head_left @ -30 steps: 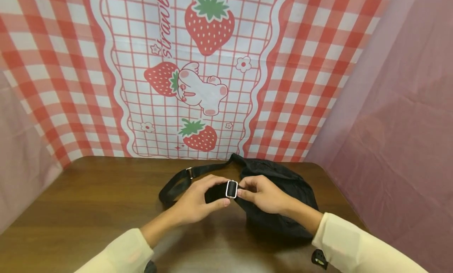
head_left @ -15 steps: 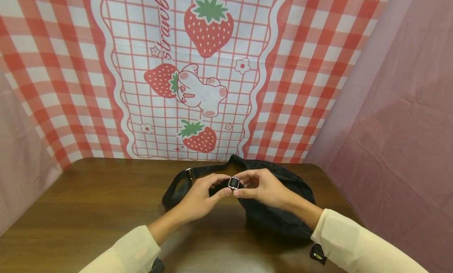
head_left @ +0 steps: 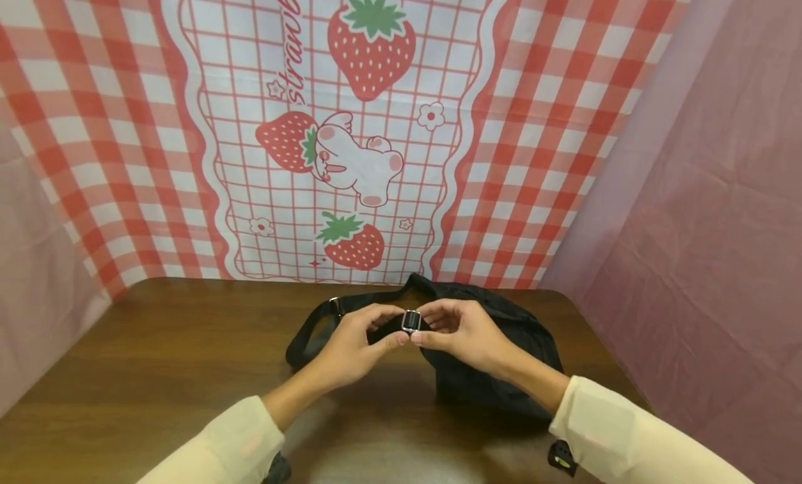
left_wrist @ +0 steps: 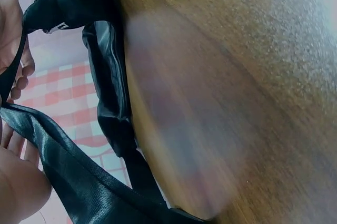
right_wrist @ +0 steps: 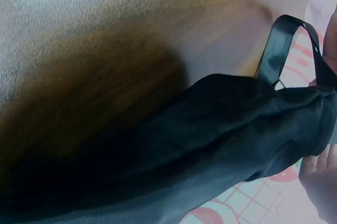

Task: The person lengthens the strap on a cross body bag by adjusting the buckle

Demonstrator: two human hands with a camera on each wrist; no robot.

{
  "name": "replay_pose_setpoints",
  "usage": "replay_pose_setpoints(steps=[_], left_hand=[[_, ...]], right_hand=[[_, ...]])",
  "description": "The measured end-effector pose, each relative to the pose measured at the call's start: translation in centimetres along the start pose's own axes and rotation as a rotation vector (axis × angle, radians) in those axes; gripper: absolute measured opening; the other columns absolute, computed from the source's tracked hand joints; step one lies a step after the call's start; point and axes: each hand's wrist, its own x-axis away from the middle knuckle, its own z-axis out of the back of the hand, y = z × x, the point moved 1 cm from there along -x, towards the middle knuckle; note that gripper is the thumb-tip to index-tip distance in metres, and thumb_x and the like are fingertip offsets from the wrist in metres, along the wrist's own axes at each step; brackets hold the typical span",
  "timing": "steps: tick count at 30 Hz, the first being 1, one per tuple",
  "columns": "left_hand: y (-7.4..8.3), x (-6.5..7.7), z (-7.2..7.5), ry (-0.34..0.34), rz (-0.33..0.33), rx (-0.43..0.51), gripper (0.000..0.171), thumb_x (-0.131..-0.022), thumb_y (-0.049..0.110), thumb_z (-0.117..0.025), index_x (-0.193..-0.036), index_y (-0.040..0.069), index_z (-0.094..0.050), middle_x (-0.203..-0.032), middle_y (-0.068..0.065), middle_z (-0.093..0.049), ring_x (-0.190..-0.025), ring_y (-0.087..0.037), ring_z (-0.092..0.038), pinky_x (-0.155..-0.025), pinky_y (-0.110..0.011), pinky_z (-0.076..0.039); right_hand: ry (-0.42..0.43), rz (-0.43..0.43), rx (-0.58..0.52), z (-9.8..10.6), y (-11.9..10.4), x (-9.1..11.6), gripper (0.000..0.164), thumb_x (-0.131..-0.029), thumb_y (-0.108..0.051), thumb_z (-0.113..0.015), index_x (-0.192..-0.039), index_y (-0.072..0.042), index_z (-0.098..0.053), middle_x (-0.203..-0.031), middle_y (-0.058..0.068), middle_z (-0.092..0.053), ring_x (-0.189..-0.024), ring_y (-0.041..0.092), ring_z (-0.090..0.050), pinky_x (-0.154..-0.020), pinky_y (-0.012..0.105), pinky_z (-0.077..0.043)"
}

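A black fabric bag (head_left: pixel 529 331) lies on the right of the table in the head view. Its black strap (head_left: pixel 299 341) loops out to the left, with a silver slide buckle (head_left: pixel 411 321) raised between the hands. My left hand (head_left: pixel 358 346) pinches the strap at the buckle's left side. Thumb and fingers of my right hand (head_left: pixel 470 334) pinch its right side, in front of the bag. In the left wrist view, the strap (left_wrist: pixel 79 176) runs past the left hand (left_wrist: pixel 21 187). Both wrist views hide the held buckle; the right one shows mostly the bag (right_wrist: pixel 210 129).
A second metal slider (head_left: pixel 335 305) sits farther along the strap. The brown wooden table (head_left: pixel 156 372) ends at a red-and-white strawberry cloth (head_left: pixel 376 157) behind. Pink fabric (head_left: pixel 702 226) hangs at the right side. A small dark device (head_left: pixel 562 457) is under the right cuff.
Both hands have risen slightly with the buckle. The left thumb and right fingers have closed in on the buckle's edges, and the buckle tilted, then turned partly back.
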Motion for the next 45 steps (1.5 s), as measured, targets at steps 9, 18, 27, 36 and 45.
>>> replay_pose_setpoints(steps=[9,18,27,36,45], left_hand=[[-0.1,-0.1,0.1,-0.015,-0.006,0.009,0.038,-0.095,0.033,-0.075,-0.128,0.015,-0.069,-0.118,0.006,-0.07,-0.108,-0.016,-0.065,-0.092,-0.037,-0.053],[-0.9,0.3,1.0,-0.101,0.099,0.114,0.027,-0.105,0.033,-0.061,-0.119,0.014,-0.074,-0.107,0.002,-0.072,-0.088,-0.013,-0.065,-0.076,-0.032,-0.055],[-1.6,-0.4,2.1,-0.235,0.271,0.317,0.022,-0.105,0.03,-0.062,-0.108,0.01,-0.072,-0.101,-0.002,-0.069,-0.093,-0.018,-0.061,-0.083,-0.034,-0.051],[-1.8,-1.1,2.1,-0.332,0.232,0.381,0.023,-0.107,0.024,-0.057,-0.108,0.006,-0.071,-0.096,-0.002,-0.068,-0.091,-0.017,-0.059,-0.083,-0.033,-0.048],[-1.5,-1.4,1.4,-0.327,0.209,0.389,0.022,-0.107,0.02,-0.056,-0.107,0.004,-0.071,-0.097,-0.001,-0.067,-0.092,-0.016,-0.058,-0.086,-0.035,-0.047]], right_hand=[[-0.016,0.077,-0.05,-0.1,0.4,-0.2,0.036,-0.091,-0.021,-0.08,-0.122,-0.006,-0.068,-0.109,0.01,-0.069,-0.097,0.027,-0.068,-0.083,0.034,-0.057],[0.051,0.178,0.085,0.2,0.9,-0.2,0.028,-0.087,-0.018,-0.081,-0.113,-0.014,-0.071,-0.099,0.003,-0.07,-0.086,0.022,-0.067,-0.076,0.034,-0.056],[0.006,0.256,0.038,-0.3,0.5,-0.1,0.03,-0.088,-0.015,-0.08,-0.116,-0.015,-0.07,-0.1,0.0,-0.07,-0.09,0.021,-0.067,-0.083,0.037,-0.056],[-0.046,0.303,-0.023,-0.3,0.8,-0.4,0.031,-0.089,-0.01,-0.078,-0.118,-0.012,-0.069,-0.103,0.005,-0.07,-0.092,0.024,-0.067,-0.084,0.039,-0.056],[-0.055,0.302,-0.053,-0.8,0.9,-0.3,0.028,-0.089,-0.008,-0.077,-0.116,-0.007,-0.069,-0.101,0.007,-0.071,-0.091,0.024,-0.068,-0.083,0.038,-0.056]])
